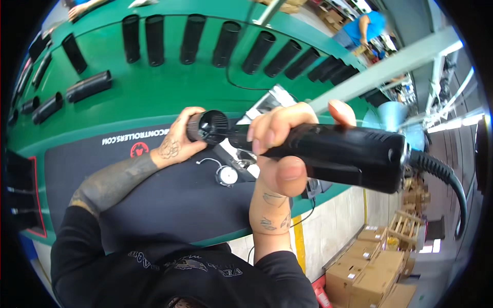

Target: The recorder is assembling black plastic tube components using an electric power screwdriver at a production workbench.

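My left hand (174, 142), with the fingers wrapped round it, holds a short black round part (214, 126) with a ribbed, hollow end turned toward the right. In my right hand (280, 136) is a black corded electric screwdriver (354, 156), held roughly level. Its narrow end points left at the round part; whether the tip touches is hard to make out. A thick cable (441, 172) leaves the back of the tool. Below the hands lies a small white round component (227, 175) with a thin wire. Small metallic pieces beside it are partly hidden by my right hand.
A dark printed mat (123, 192) covers the near part of the green table (169, 95). Several black tubes (155, 41) stand along the far side, and others lie at left. A pale metal post (390, 64) crosses at right. Cardboard boxes (367, 269) sit on the floor; another person (364, 28) is farther off.
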The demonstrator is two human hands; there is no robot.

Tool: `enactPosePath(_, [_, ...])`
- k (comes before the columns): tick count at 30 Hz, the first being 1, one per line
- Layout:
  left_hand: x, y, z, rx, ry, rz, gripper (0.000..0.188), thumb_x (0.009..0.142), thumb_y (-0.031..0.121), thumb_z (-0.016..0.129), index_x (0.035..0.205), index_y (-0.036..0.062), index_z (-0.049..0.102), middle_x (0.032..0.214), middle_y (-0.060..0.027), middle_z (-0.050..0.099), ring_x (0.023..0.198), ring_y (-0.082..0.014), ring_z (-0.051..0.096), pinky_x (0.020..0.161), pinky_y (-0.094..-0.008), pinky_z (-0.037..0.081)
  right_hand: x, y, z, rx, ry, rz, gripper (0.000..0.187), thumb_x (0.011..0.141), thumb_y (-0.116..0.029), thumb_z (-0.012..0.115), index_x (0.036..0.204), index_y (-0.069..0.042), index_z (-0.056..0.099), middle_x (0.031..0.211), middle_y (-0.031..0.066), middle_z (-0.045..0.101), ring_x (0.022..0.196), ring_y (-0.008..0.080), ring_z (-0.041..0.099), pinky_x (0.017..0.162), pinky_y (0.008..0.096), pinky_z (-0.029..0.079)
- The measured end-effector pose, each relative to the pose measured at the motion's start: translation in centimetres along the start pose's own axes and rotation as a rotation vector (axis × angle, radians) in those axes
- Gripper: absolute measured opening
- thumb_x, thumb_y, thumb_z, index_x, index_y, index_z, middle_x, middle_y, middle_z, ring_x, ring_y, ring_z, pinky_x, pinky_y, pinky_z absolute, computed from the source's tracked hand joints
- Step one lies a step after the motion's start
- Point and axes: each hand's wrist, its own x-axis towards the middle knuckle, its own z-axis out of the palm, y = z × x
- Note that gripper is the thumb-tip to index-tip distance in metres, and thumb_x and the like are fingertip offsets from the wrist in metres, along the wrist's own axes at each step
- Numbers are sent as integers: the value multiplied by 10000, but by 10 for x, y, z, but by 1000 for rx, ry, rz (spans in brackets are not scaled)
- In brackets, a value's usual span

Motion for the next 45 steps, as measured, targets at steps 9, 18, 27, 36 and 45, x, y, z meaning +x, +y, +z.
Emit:
enactPosePath(9, [-3,-11,-6,46,74,-12,709,620,-7,723,1247,31,396,1190,-148,432,1118,-275,482,958,-343,396,-5,-74,-51,423,279,-344,507,804,-414,630,1202,-118,524,760,2,501,543,95,477,567,248,410])
enactPosePath(18, [-1,-6,1,29,28,178,700,561,83,835,1163,67,479,1116,-119,431,1056,-264,485,888,-341,435,5,-66,-57,208,-68,-107,717,858,-431,577,1408,-117,241,814,87,477,540,159,468,517,304,393])
enactPosePath(27, [-2,-7,-8,54,20,212,680,574,98,832,1152,82,474,1146,-107,474,1054,-250,522,897,-349,444,2,-38,-34,130,-77,44,645,881,-416,519,1389,-126,247,785,80,461,533,127,445,540,303,366])
enactPosePath(36, [-4,-13,-14,33,7,257,629,592,63,822,1109,55,465,1072,-98,552,993,-231,566,868,-335,462,6,-80,-54,687,14,105,539,668,-242,731,1093,13,519,710,-7,482,557,72,498,558,226,399])
enactPosePath(45, [-6,-9,-13,70,26,294,650,575,86,823,1118,53,467,1065,-103,545,986,-253,554,873,-349,444,-2,-52,-5,344,-68,-192,671,732,-441,691,1240,-61,473,764,-2,482,550,84,475,521,256,372])
